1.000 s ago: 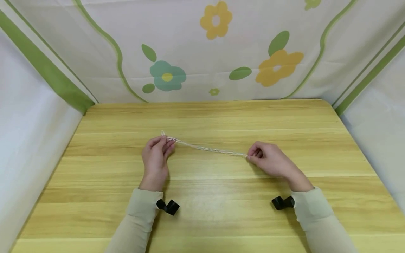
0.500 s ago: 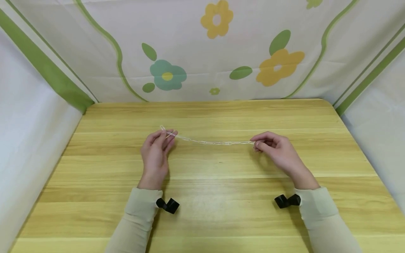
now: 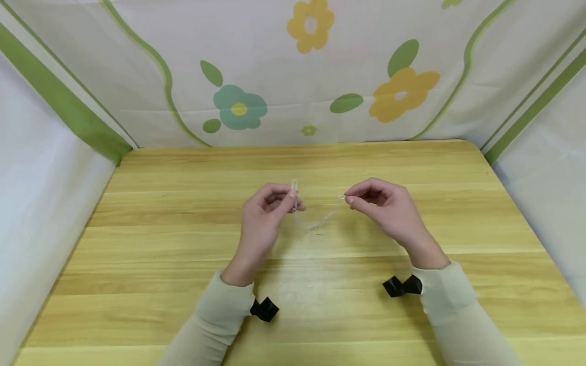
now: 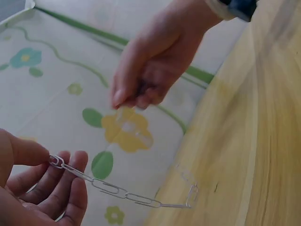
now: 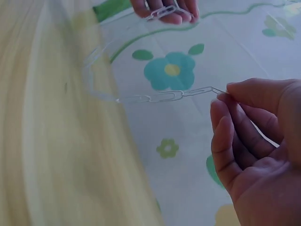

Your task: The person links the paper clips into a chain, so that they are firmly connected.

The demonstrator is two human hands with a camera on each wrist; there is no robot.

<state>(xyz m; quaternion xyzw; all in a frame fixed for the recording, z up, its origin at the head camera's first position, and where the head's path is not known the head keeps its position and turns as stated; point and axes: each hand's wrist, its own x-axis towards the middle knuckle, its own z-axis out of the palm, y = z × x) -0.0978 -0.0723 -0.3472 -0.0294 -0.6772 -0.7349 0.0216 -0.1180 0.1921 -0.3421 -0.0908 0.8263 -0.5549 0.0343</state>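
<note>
A chain of linked white paper clips sags between my two hands above the table. My left hand pinches one end between thumb and fingers, and a clip stands up past the thumb tip. At the other end, my right hand pinches the last clip between thumb and index finger. In the left wrist view the paper clip chain runs from the left thumb and curves up toward the right hand. The right wrist view shows the chain partly blurred, looping back to the left hand.
The wooden table spreads under both hands. A white cloth with printed flowers hangs behind it, and white cloth sides flank it. A small dark mark lies on the tabletop. Each sleeve cuff carries a black wrist mount.
The chain was stretched nearly straight; now it hangs in a slack curve. My left hand has moved right toward my right hand, which rose and shifted slightly left. Both keep their pinch.
</note>
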